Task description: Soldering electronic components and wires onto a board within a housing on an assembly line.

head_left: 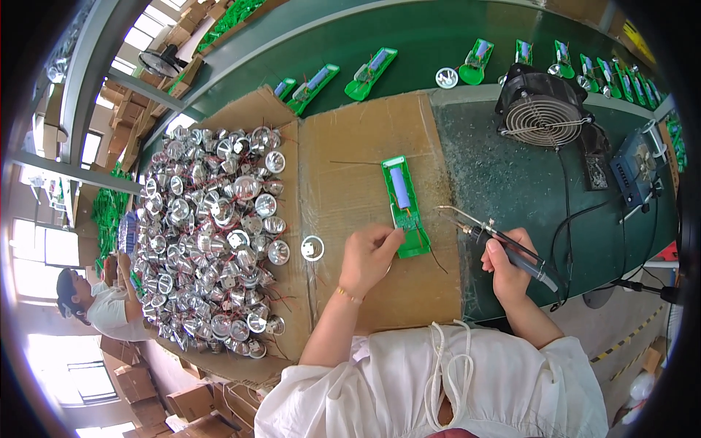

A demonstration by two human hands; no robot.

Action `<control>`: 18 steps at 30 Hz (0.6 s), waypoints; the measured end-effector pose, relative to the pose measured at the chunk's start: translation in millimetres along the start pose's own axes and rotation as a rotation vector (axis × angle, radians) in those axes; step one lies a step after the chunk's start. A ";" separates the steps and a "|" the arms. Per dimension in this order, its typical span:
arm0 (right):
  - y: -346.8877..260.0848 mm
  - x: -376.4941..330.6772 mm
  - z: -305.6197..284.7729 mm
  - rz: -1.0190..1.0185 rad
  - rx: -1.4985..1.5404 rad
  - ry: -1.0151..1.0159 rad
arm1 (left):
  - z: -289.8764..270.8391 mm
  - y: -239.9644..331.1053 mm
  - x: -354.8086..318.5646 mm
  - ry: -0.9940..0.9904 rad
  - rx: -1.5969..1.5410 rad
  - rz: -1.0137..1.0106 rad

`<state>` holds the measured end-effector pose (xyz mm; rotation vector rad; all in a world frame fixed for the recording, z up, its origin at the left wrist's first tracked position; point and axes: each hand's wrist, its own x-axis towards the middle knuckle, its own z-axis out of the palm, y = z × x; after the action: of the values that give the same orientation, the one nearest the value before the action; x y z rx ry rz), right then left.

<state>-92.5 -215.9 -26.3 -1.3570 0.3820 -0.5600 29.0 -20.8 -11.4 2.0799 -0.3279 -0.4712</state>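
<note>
On the cardboard in front of me lies a green plastic flashlight housing (415, 244), with a blue cylindrical battery (399, 188) and a small circuit board (408, 221) in it. Thin wires stick out from it at both ends. My left hand (367, 257) is at the housing's left edge by the board, thumb and fingers pinched together; what they hold is hidden. My right hand (509, 264) grips a soldering iron (517, 257) with a thin solder-feed tube along it. Its tip points left, just right of the housing and apart from it.
Many silver reflector cups (219, 212) with red wires fill a cardboard box at left. One loose reflector (312, 248) lies near my left hand. A black fan (542, 117) and blue soldering station (635, 171) stand right. More green housings (371, 74) line the far belt. A person (109, 299) works at left.
</note>
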 end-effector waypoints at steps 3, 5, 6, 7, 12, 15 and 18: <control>-0.2 1.4 -11.3 -0.040 -0.042 0.038 | -0.3 2.1 -9.5 0.243 -0.219 -0.017; 1.7 3.9 -17.7 -0.014 -0.045 0.076 | -4.6 8.0 -1.3 0.024 0.352 0.103; 2.9 6.9 -18.9 0.015 -0.044 0.090 | -3.9 12.0 7.7 -0.123 0.316 0.014; 4.0 7.9 -20.5 0.028 -0.052 0.086 | -1.4 15.5 19.9 -0.091 0.310 0.056; 4.8 9.6 -21.5 0.102 -0.031 0.106 | 6.6 59.4 150.4 -0.029 0.458 0.205; 7.4 12.1 -17.1 0.123 -0.036 0.100 | 5.4 59.6 244.9 0.381 0.537 0.395; 6.0 11.8 -18.6 0.190 -0.003 0.111 | -5.3 70.5 275.3 0.599 0.663 0.344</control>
<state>-92.5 -237.0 -34.8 -1.2791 0.5956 -0.4786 273.2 -166.0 -3.9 2.5964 -0.5116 0.5401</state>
